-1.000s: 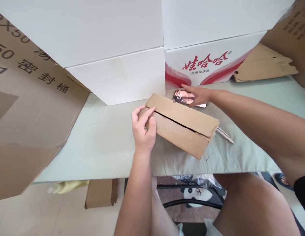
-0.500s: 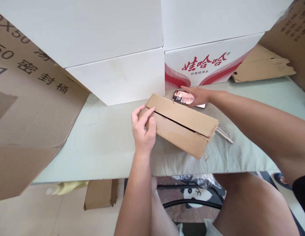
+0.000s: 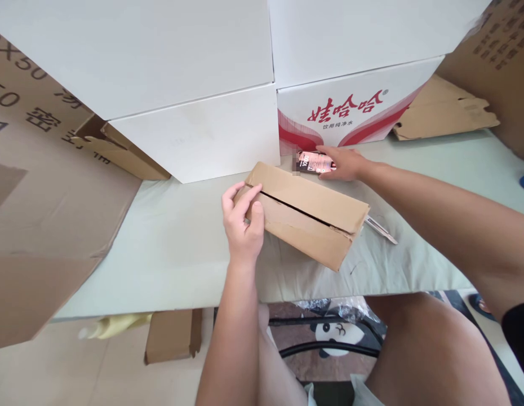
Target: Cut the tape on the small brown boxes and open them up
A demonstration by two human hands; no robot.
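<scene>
A long brown cardboard box (image 3: pixel 308 211) lies on the pale green table (image 3: pixel 177 248), its top flaps closed with a dark slit between them. My left hand (image 3: pixel 243 225) grips its left end, fingers curled over the flap edge. My right hand (image 3: pixel 344 162) reaches behind the box and holds a phone (image 3: pixel 315 160) with a lit pinkish screen, lifted at one end, in front of the white carton with red print (image 3: pixel 355 110).
Large white cartons (image 3: pixel 194 129) stand stacked along the back. Flattened brown cardboard (image 3: pixel 54 186) leans at the left, and more cardboard (image 3: pixel 443 110) lies at the back right. A thin strip (image 3: pixel 380 230) pokes out beside the box. My bare knees and a panda-print mat (image 3: pixel 336 332) show below.
My right hand has closed on the phone and shifted it slightly left and up off the table. My left hand keeps its grip on the box.
</scene>
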